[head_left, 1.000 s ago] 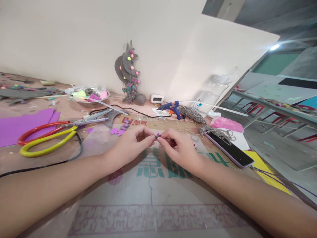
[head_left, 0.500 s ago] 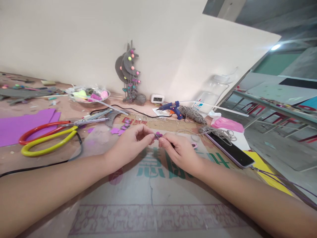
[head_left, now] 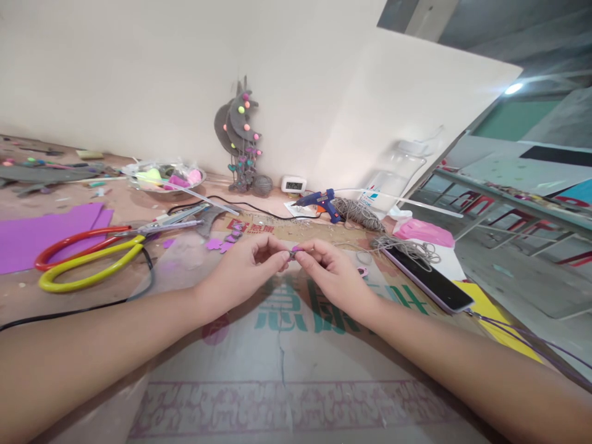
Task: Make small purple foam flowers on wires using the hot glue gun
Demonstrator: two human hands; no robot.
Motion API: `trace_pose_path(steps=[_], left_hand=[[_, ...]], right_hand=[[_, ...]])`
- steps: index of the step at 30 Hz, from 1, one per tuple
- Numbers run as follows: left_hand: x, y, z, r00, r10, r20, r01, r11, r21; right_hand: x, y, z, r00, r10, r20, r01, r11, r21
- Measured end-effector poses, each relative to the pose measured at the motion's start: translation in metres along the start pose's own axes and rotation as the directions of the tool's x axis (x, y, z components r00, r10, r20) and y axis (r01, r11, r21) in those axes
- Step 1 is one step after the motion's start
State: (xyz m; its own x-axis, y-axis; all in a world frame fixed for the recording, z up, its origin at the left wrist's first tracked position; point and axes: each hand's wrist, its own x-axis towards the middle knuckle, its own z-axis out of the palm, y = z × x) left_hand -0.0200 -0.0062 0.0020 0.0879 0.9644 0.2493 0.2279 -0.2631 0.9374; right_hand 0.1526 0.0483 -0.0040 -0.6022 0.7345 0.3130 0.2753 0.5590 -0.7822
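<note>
My left hand (head_left: 245, 266) and my right hand (head_left: 337, 275) meet over the covered cardboard (head_left: 277, 357). Thumb and forefinger of each are pinched on a small purple-and-grey felt flower (head_left: 292, 254), mostly hidden by the fingertips. Left of my left hand lie cut purple felt flowers (head_left: 214, 245) and small grey felt pieces (head_left: 234, 236). A small pink-rimmed piece (head_left: 362, 272) lies just beyond my right hand; its kind is unclear.
Scissors (head_left: 87, 256) and purple felt sheets (head_left: 41, 231) lie left. Behind are a bowl (head_left: 160, 190), a moon-shaped felt hanging (head_left: 240, 126), a small clock (head_left: 294, 184) and a glue gun (head_left: 319, 201). Right are grey yarn (head_left: 358, 214), a bottle (head_left: 393, 176) and a phone (head_left: 430, 280).
My right fingertips have shifted slightly up and over the felt flower, so less of its purple shows. My left hand stays nearly still.
</note>
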Motion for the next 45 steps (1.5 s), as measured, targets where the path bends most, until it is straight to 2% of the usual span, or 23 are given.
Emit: trace_pose_path(steps=[8,16,21,29,37,40,45], left_hand=[[0.001,-0.004,0.0,0.998,-0.054,0.02,0.055,0.998,-0.018],[0.001,0.0,0.002,0.998,-0.066,-0.024,0.066,0.998,0.002],[0.0,0.0,0.001,0.999,-0.053,-0.005,0.053,0.998,0.023],[0.002,-0.003,0.001,0.998,-0.059,0.019,0.059,0.998,-0.016],[0.004,-0.007,0.001,0.996,-0.069,0.06,0.076,0.989,-0.129],[0.006,-0.009,0.002,0.996,-0.093,0.001,0.091,0.973,-0.211],[0.009,-0.014,-0.001,0.953,-0.196,-0.23,0.104,0.927,-0.359]], right_hand=[[-0.001,-0.003,0.001,0.998,-0.002,-0.07,-0.002,0.999,-0.052],[-0.004,-0.004,0.001,0.997,-0.054,-0.056,0.04,0.974,-0.221],[-0.005,-0.006,0.001,0.996,-0.079,-0.052,0.063,0.964,-0.257],[-0.004,-0.005,0.001,0.996,-0.071,-0.048,0.059,0.974,-0.22],[-0.001,-0.002,0.001,0.997,0.023,-0.072,-0.023,1.0,0.006],[0.0,-0.001,0.001,0.993,0.068,-0.096,-0.057,0.992,0.11],[0.001,-0.001,0.0,0.988,0.114,-0.106,-0.093,0.979,0.182]])
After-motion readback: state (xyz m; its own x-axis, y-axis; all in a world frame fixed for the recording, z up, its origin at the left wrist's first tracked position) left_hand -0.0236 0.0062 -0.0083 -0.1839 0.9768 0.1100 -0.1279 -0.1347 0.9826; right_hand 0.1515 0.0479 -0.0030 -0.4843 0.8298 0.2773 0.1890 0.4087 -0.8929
